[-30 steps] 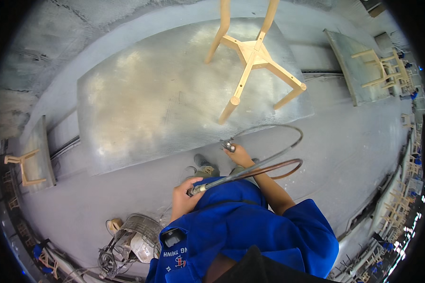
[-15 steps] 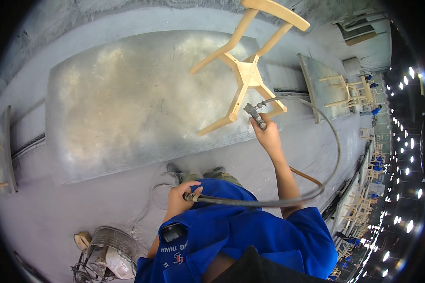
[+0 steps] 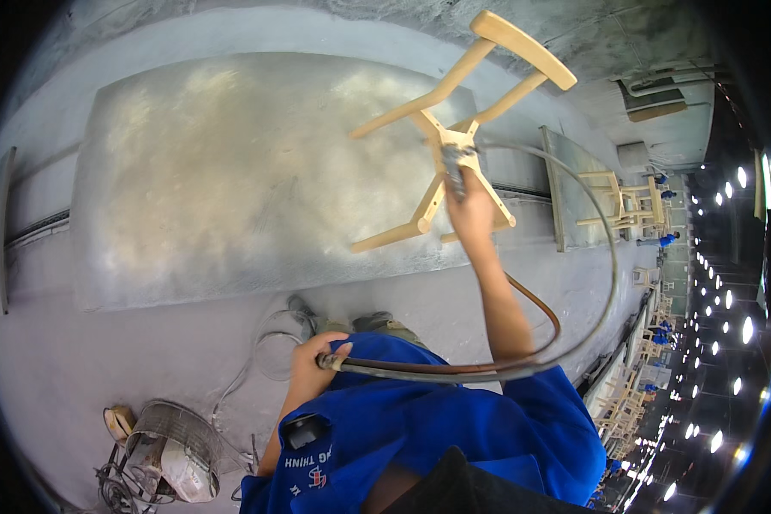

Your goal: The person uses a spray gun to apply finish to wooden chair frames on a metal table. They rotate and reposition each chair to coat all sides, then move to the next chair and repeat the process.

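Observation:
My right hand [image 3: 473, 210] is wrapped round a grey metal spray gun [image 3: 452, 171], slightly blurred by motion. It is held out in front of a pale wooden chair frame [image 3: 531, 53], whose crossed centre and part of whose legs it hides. That frame has a curved back rail and splayed legs, and shows no seat. Close to my waist, my left hand [image 3: 310, 360] grips the hose [image 3: 437, 372]. From there the hose loops round to the right and up to the spray gun. Whether spray is coming out, I cannot tell.
A large grey, powder-dusted board [image 3: 231, 188] lies beneath the chair frame. Another board [image 3: 565, 184] with more wooden frames [image 3: 630, 201] stands to the right. At lower left is a wire basket [image 3: 176, 445] among cables. People in blue are far right.
My right hand and the spray gun have moved up and slightly left, now overlapping the chair frame's centre. The frame appears slightly lower and to the right. My left hand still grips the hose.

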`<state>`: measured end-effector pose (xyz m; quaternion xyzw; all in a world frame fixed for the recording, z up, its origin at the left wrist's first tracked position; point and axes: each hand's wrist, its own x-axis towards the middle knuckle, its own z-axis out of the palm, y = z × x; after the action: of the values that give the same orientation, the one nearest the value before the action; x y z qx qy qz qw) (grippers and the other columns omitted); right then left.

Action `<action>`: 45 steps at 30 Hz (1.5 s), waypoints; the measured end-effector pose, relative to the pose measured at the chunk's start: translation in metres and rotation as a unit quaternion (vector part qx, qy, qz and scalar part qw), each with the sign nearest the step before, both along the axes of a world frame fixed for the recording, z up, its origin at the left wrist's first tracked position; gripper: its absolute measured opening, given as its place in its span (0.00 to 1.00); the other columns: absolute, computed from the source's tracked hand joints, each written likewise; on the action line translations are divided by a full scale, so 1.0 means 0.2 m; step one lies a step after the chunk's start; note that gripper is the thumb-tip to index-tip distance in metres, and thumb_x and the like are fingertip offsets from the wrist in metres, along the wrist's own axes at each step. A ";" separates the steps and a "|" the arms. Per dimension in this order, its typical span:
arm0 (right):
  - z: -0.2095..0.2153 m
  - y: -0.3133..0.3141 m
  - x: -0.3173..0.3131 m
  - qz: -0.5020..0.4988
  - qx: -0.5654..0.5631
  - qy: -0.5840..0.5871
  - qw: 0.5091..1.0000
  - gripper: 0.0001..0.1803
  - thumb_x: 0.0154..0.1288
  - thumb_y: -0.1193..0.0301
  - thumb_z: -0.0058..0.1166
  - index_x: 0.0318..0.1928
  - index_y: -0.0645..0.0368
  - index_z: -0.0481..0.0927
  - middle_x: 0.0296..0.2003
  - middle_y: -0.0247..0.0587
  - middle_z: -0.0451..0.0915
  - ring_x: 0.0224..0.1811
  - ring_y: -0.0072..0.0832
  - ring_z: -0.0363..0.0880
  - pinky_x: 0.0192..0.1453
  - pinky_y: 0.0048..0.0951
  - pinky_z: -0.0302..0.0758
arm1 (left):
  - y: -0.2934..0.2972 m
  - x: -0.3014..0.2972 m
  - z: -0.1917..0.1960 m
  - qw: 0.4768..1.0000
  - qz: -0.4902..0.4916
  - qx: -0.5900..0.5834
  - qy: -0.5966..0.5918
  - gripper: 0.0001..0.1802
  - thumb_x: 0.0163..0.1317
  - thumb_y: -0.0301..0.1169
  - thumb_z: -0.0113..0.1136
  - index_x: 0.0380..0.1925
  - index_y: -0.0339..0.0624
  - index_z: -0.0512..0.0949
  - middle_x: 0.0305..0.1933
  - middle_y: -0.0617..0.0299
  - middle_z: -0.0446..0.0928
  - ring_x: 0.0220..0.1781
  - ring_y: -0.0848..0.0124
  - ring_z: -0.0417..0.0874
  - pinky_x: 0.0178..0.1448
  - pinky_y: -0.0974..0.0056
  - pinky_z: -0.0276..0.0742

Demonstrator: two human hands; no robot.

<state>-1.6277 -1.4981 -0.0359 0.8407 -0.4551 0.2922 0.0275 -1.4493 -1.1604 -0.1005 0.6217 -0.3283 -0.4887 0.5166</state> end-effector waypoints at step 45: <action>0.60 -0.07 0.85 0.145 0.020 0.186 0.972 0.06 0.61 0.76 0.51 0.35 0.67 0.78 0.29 0.56 0.84 0.36 0.47 0.87 0.37 0.45 0.82 | 0.11 0.02 -0.09 0.994 0.085 0.064 0.037 0.16 0.63 0.41 0.73 0.40 0.39 0.85 0.27 0.69 0.78 0.28 0.81 0.73 0.32 0.71 0.68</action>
<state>-1.4576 -1.5123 0.0834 0.9377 -0.3208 0.1230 0.0522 -1.4462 -1.1386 -0.1183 0.6605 -0.2228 -0.4860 0.5271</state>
